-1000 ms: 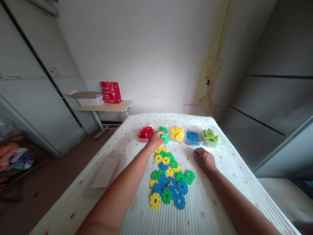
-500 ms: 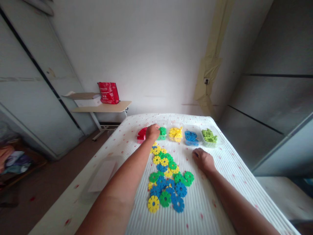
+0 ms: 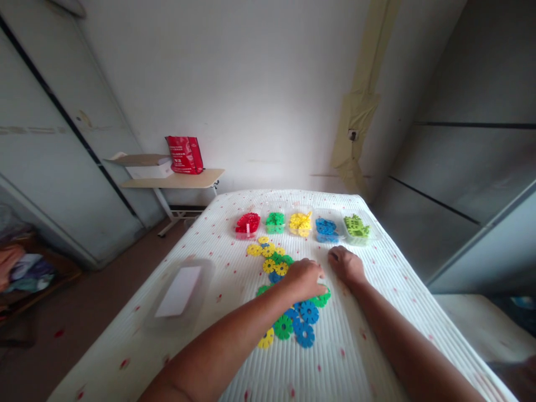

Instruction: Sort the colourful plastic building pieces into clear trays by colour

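A loose pile of flat toothed plastic discs [image 3: 304,335] in yellow, green and blue lies in the middle of the white ribbed bed cover [image 3: 368,346]. My left hand [image 3: 305,278] rests on the right part of the pile with its fingers curled down onto a green disc [image 3: 322,300]; what it grips is hidden. My right hand [image 3: 345,266] lies just beside it on the cover, loosely closed, with nothing visible in it. Behind the pile stands a row of clear trays: red discs [image 3: 248,223], green [image 3: 275,221], yellow [image 3: 300,221], blue [image 3: 325,227] and light green [image 3: 355,226].
A clear plastic box with a white sheet [image 3: 181,291] lies on the bed's left side. A small side table [image 3: 178,181] with a red bag [image 3: 185,154] and a carton stands by the wall. Grey wardrobe doors flank the bed; clothes are heaped at the far left.
My left hand has drawn back from the green tray, where it reached with a green disc, and has come down on the pile. My right hand has hardly moved.
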### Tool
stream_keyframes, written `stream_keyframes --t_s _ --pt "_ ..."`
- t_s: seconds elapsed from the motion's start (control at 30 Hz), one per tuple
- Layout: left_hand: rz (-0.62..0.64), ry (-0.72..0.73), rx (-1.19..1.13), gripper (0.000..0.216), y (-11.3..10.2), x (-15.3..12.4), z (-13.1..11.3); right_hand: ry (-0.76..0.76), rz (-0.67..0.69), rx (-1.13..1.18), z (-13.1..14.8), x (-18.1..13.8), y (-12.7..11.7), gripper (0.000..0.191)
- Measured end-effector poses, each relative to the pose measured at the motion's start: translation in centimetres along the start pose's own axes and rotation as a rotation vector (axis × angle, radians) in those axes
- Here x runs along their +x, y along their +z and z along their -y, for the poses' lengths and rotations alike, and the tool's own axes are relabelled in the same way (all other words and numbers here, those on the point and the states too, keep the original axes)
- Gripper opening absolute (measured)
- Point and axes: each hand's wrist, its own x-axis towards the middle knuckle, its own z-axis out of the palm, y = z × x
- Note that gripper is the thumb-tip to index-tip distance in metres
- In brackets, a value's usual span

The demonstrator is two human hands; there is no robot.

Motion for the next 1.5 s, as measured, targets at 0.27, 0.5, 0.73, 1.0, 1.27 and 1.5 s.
stream_keyframes --t_s 0.27,0.5,0.73,1.0,1.27,1.5 --pt "0.152 -0.027 0.197 0.032 0.9 0.5 -2.2 0.006 0.007 0.019 -0.2 0.1 0.1 0.019" --pt "0.168 -0.12 -0.237 0.044 -0.1 1.0 1.3 -0.008 0.01 0.006 -0.2 0.1 0.0 0.02" --pt "0.154 -0.04 0.186 0.025 -0.1 -0.9 -1.4 -0.002 0.007 0.009 -0.2 0.1 0.1 0.02" --pt "0.095 0.03 0.267 0.019 0.7 -1.4 -2.7 0.0 0.0 0.014 0.2 0.0 -0.2 0.019" --pt "0.051 -0.09 -0.368 0.04 -1.1 0.2 1.3 0.005 0.015 0.015 -0.1 0.1 0.0 0.02" --pt "-0.017 -0.015 -0.229 0.034 -0.9 -2.3 2.2 0.003 0.014 0.006 -0.1 0.1 -0.1 0.02"
